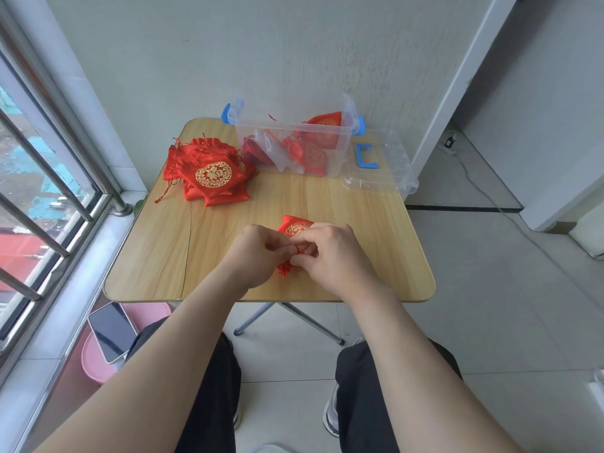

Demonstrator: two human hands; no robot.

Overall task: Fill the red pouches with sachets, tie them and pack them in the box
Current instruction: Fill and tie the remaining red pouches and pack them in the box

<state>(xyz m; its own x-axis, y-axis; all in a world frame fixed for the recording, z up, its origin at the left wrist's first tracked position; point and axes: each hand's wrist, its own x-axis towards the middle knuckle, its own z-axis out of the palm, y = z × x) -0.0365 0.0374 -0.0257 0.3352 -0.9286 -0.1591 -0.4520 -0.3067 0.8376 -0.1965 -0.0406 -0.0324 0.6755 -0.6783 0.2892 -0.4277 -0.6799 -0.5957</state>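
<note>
Both our hands pinch the cord at the neck of the red pouch, left hand and right hand fingertips meeting. Pouch on table, long axis running away from us toward the box.

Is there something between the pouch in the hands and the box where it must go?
Nothing visible. Only bare table lies between the pouch and the open box; the pile of pouches sits left of that path, the lid right.
</note>
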